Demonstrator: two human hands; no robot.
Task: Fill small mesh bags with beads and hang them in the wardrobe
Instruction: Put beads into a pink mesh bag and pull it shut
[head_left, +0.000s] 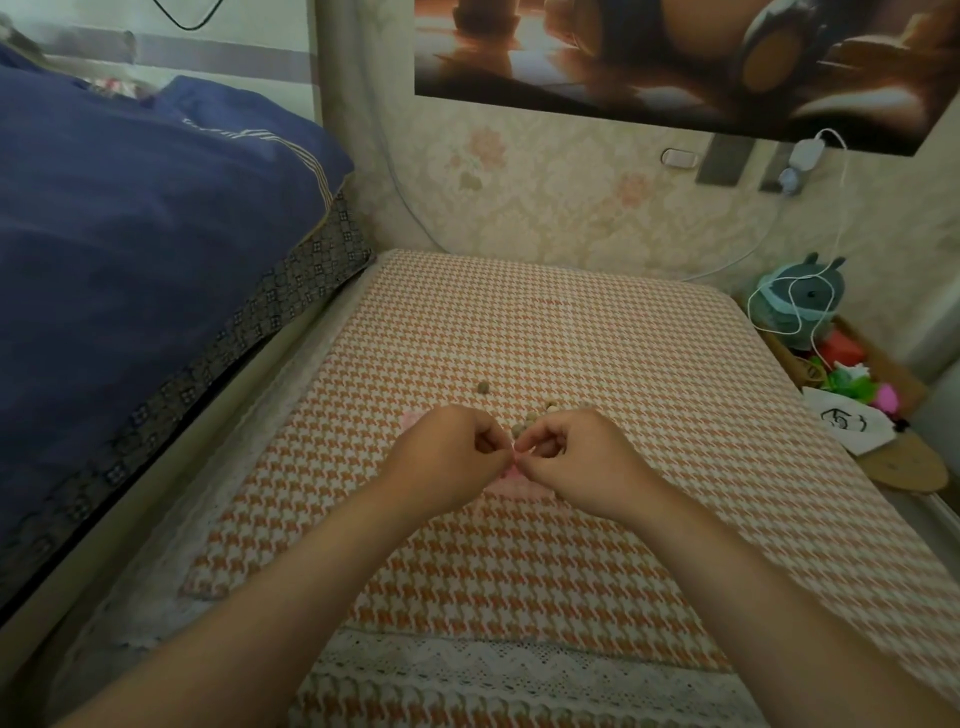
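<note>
Right, left hand (451, 457) & right hand (569, 460) both pinched onto pink mesh bag (511, 480); beads (519, 427) nearby; no legible text.

Houndstooth tablecloth (571, 332) covers the table at centre; blue quilt (130, 208) piled on the bed at nine o'clock; floral wallpaper (545, 197) at twelve, poster (675, 57) above, charger cable (836, 208) dangling at two.

Houndstooth-covered surface (597, 338); on it: brown beads (550, 408), 1 stray bead (483, 387), pink mesh bag (511, 483).
</note>
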